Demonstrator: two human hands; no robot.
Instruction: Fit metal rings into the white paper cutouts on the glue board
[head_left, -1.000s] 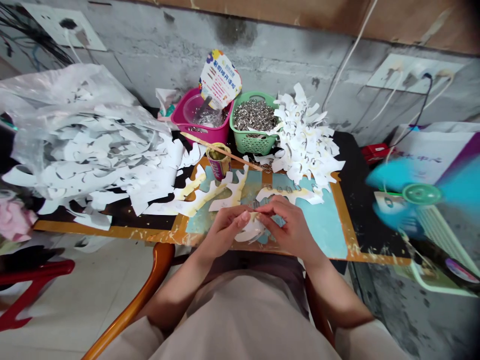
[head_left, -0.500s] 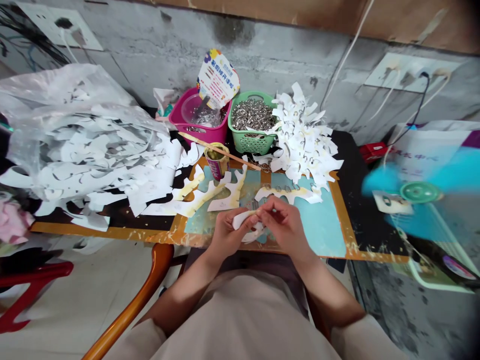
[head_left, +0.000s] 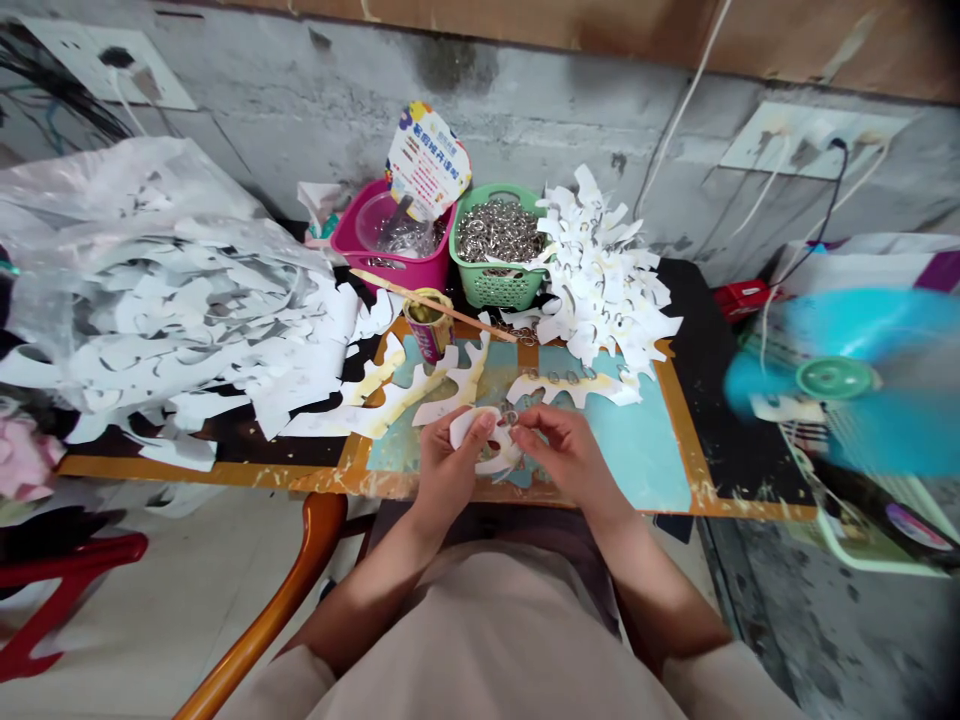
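Pinching a small metal ring (head_left: pixel 511 417) between thumb and forefinger, the right hand (head_left: pixel 570 458) holds it just beside a curved white paper cutout (head_left: pixel 480 428), gripped by the left hand (head_left: pixel 450 462) with the thumb pressed on its face, above the near edge of a teal mat (head_left: pixel 637 450) on the counter (head_left: pixel 225 465). The cutout's long axis appears to slant from far left to near right. Holding the paper close to the ring should steady it. Ringed cutouts (head_left: pixel 607 290) pile at far right, beside a green basket of rings (head_left: pixel 495 288).
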